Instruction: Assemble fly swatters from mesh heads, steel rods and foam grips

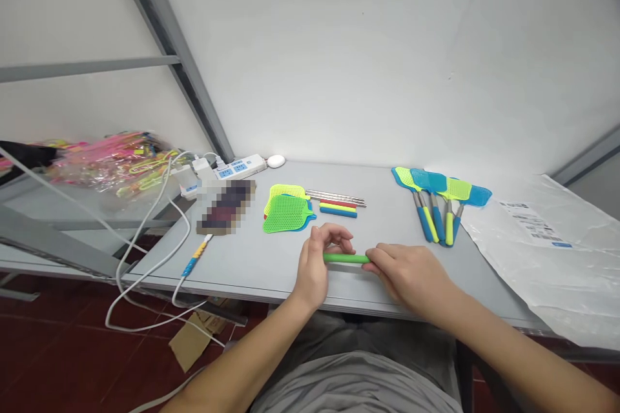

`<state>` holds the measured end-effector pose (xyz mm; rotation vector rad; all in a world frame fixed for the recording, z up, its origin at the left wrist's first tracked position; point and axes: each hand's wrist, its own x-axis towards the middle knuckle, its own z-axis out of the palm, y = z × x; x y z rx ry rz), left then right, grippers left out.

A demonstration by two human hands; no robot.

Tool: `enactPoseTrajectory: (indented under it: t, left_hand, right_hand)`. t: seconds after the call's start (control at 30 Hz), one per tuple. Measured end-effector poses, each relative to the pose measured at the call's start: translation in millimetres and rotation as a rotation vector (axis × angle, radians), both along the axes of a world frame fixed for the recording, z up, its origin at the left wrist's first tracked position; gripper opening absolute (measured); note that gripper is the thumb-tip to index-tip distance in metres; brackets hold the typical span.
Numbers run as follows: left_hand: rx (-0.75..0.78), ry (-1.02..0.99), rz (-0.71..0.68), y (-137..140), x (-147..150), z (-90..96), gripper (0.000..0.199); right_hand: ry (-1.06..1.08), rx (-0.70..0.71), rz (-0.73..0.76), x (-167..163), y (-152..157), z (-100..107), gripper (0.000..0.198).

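A green handle grip [346, 258], a slim tube, lies level between my two hands just above the front of the table. My left hand [312, 268] is closed at its left end, with the palm against that end and the fingers curled behind. The other end is pinched between the thumb and fingers of my right hand [411, 274]. Beyond them lie red, yellow and blue handle grips [338, 211] side by side, with several thin metal rods [336, 197] behind. Left of these is a stack of fly swatter heads [287, 213], green on top, with yellow, blue and red showing beneath.
Several fly swatters with handles [438, 184] lie fanned at the right, near a white plastic bag [542, 258]. On the left are a power strip [239, 169], a blurred-out object [227, 206], loose white cables [140, 251] and bagged colourful items [116, 158]. The table [387, 174] is grey.
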<state>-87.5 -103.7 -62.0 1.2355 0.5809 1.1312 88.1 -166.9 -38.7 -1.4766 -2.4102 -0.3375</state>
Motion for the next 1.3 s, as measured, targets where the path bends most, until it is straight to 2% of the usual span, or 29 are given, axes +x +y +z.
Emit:
enactPoseTrajectory:
  t: [0.07,0.13,0.27,0.37,0.43,0.5,0.6,0.67,0.77,0.87,1.0,1.1,1.23,1.3]
  left_hand:
    - [0.006,-0.018,0.019,1.3,-2.1,4.8,0.064]
    - [0.032,0.044,0.057,4.5,-6.6,11.2,0.054]
    - [0.13,0.382,0.075,18.2,-22.4,19.4,0.029]
    - [0.184,0.574,0.109,29.0,-37.7,18.9,0.026]
    - [0.208,0.639,0.157,33.3,-48.1,18.1,0.026]
    - [0.206,0.668,0.139,35.3,-57.7,19.0,0.027]
    - [0.12,0.598,0.057,36.9,-68.3,23.4,0.026]
    - [0.014,0.436,0.013,38.3,-72.1,26.3,0.027]
    - [-0.159,0.155,-0.038,40.9,-74.5,27.9,0.038]
    - [-0.259,0.032,-0.061,42.0,-77.1,28.1,0.052]
    - [-0.25,0.041,-0.099,42.0,-84.1,29.8,0.066]
    - [-0.243,0.06,-0.059,44.9,-89.5,30.3,0.068]
    - [-0.226,0.195,0.012,48.4,-98.9,29.3,0.05]
    - [-0.221,0.338,-0.041,46.3,-105.9,28.4,0.038]
  right_hand:
    - [0.017,-0.028,0.004,-2.4,4.0,0.5,0.031]
    - [0.052,-0.069,0.022,-4.7,9.4,1.3,0.031]
    - [0.138,-0.167,0.061,-9.9,22.9,6.8,0.024]
    - [0.176,-0.276,0.067,-12.7,31.1,10.7,0.021]
    - [0.158,-0.321,0.052,-12.5,34.8,9.0,0.02]
    - [0.117,-0.341,0.031,-10.9,37.6,3.7,0.023]
    - [0.1,-0.353,0.066,-10.0,41.5,-6.6,0.025]
    - [0.124,-0.342,0.126,-12.9,44.6,-12.1,0.022]
    - [0.158,-0.331,0.179,-22.9,50.7,-16.4,0.022]
    - [0.176,-0.355,0.19,-34.4,57.7,-15.8,0.023]
    - [0.186,-0.362,0.228,-45.1,63.9,-10.7,0.022]
    - [0.187,-0.365,0.244,-52.0,66.6,-7.8,0.021]
    - [0.11,-0.313,0.261,-61.6,79.2,-2.2,0.023]
    - [0.044,-0.26,0.309,-66.9,93.3,4.8,0.026]
